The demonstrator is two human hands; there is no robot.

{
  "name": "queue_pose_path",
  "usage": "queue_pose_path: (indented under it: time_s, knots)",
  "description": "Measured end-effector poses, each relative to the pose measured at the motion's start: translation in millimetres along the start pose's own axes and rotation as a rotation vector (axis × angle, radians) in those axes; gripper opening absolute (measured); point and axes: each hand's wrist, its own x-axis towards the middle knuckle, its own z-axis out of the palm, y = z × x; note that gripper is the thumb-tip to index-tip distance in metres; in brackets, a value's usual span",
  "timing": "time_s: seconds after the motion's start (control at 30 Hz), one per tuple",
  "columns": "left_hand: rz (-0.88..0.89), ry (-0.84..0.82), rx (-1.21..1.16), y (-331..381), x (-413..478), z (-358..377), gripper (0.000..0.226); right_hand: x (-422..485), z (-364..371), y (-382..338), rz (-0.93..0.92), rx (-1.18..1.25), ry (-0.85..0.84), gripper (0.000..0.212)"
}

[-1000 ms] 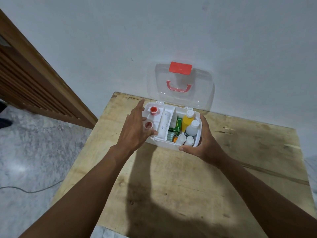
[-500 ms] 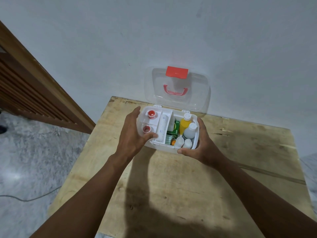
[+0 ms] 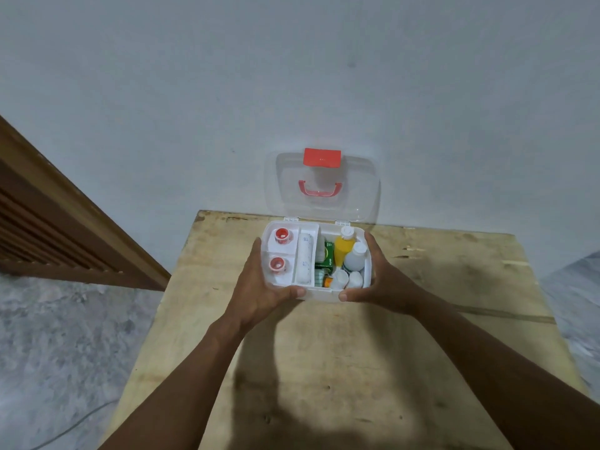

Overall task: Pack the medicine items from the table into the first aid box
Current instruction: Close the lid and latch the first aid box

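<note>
The white first aid box (image 3: 319, 294) stands on the wooden table (image 3: 341, 352) near the wall, its clear lid (image 3: 324, 190) with red latch and handle upright. Inside lie two red tape rolls (image 3: 283, 236) in a white tray, a white tube (image 3: 305, 258), a green packet (image 3: 326, 258), a yellow bottle (image 3: 344, 246) and white bottles (image 3: 355, 258). My left hand (image 3: 259, 287) grips the box's left side, thumb on the front wall. My right hand (image 3: 380, 280) grips its right side, thumb under the front rim.
A grey wall rises just behind the box. A brown slatted wooden frame (image 3: 58, 228) slopes along the left. Grey marbled floor (image 3: 65, 345) lies left of the table, with a thin cable on it.
My left hand slid off the tape tray to the box's left side and front. The right hand kept its grip on the box. The camera tilted upward.
</note>
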Motion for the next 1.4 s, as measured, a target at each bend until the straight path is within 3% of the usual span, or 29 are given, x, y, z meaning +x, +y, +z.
queue_pose_path:
  time_s: [0.1,0.2,0.27,0.33,0.4,0.47,0.6,0.77,0.93,1.4]
  knots:
    - [-0.009,0.031,-0.036,-2,-2,2,0.088,-6,-1,-14,0.097,-0.060,-0.031,0.112]
    - [-0.022,0.066,-0.077,-2,-5,3,0.085,-8,-7,-32,0.177,-0.146,-0.009,0.128]
    - [-0.032,0.070,-0.087,-5,-5,2,0.085,-5,-13,-49,0.315,-0.180,0.107,0.136]
    - [-0.024,0.077,-0.093,-10,-5,2,0.087,0,-20,-65,0.343,-0.295,0.320,0.119]
    - [-0.007,0.081,-0.100,-11,-4,1,0.090,8,-25,-88,0.246,-0.425,0.573,0.088]
    - [0.001,0.083,-0.113,-10,-4,2,0.090,19,-28,-116,0.117,-0.593,0.691,0.066]
    - [0.022,0.090,-0.182,-8,-7,2,0.089,55,-25,-155,-0.048,-0.888,0.654,0.056]
    - [0.016,0.057,-0.264,-13,-6,2,0.090,82,-17,-163,-0.020,-1.072,0.597,0.046]
    - [-0.013,0.053,-0.288,-18,-3,5,0.096,75,-13,-164,-0.096,-1.002,0.692,0.031]
    - [-0.017,0.080,-0.171,-19,-3,5,0.095,-22,45,-139,-0.252,-0.852,0.580,0.021]
